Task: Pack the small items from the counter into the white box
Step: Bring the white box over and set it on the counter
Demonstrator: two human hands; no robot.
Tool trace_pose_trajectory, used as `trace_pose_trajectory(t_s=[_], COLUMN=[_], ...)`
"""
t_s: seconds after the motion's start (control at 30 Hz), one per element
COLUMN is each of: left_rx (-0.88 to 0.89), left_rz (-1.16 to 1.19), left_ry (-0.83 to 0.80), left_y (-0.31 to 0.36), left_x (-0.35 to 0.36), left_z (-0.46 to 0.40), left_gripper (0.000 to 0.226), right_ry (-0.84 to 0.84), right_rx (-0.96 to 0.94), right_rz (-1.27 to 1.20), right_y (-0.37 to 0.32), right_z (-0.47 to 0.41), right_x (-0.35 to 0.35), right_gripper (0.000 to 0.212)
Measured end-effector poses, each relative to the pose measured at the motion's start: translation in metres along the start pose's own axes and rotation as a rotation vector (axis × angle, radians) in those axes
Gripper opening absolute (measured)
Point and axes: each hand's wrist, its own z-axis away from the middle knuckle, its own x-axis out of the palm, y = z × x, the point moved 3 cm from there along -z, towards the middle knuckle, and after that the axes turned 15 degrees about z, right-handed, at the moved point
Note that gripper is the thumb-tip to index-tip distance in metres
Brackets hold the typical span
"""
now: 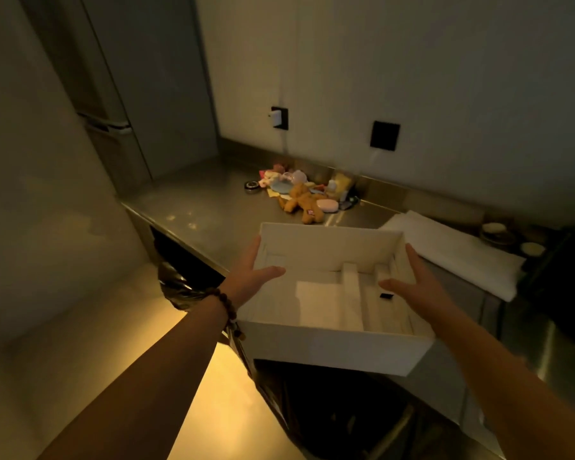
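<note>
While both hands, left [253, 272] and right [412, 280], clasp white box [329, 346] sides, thumbs inside, held off counter [213, 207] near edge: small items [307, 197] far, straight ahead, equidistant.

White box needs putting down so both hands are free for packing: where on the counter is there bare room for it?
Bare steel lies between the white box and the pile of small items, and left of the pile toward the counter corner. The right side is taken by a folded white cloth; the back by the pile is crowded.
</note>
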Motion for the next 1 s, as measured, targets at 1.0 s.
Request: trace_pose_trajectory(t_s=[1.0], left_rx=[-0.003], left_rz=[-0.209], left_ry=[0.171], left_y=[0.019], left_x=[-0.341], left_z=[-0.355], left_gripper=[0.091], right_ry=[-0.116], right_rx=[-0.005], right_rz=[0.087], right_y=[-0.217], right_z=[-0.380], right_x=[0.273], right_gripper=[0.089])
